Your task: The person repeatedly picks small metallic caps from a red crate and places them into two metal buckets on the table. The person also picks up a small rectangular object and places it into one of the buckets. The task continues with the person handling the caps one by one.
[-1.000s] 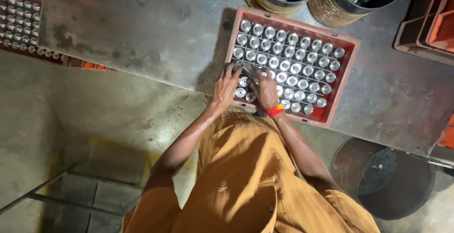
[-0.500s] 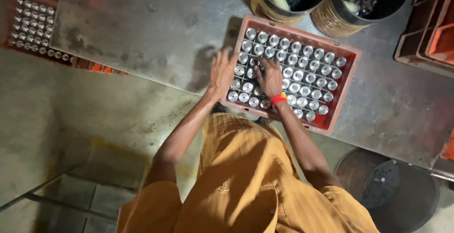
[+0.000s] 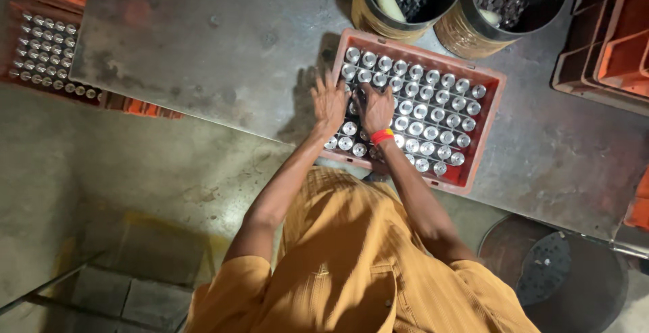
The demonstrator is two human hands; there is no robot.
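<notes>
Resting flat, both hands (image 3: 351, 103) touch metal cylinders (image 3: 433, 113).

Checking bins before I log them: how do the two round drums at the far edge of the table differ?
The left drum holds dark small pieces with a pale, elongated scoop-like object lying on top; the right drum holds greyer, shinier pieces with only a small pale object near its rim. The left drum sits directly behind the red tray's far left corner; the right drum stands behind its far right corner. Both are round, open-topped, with yellowish walls.
</notes>
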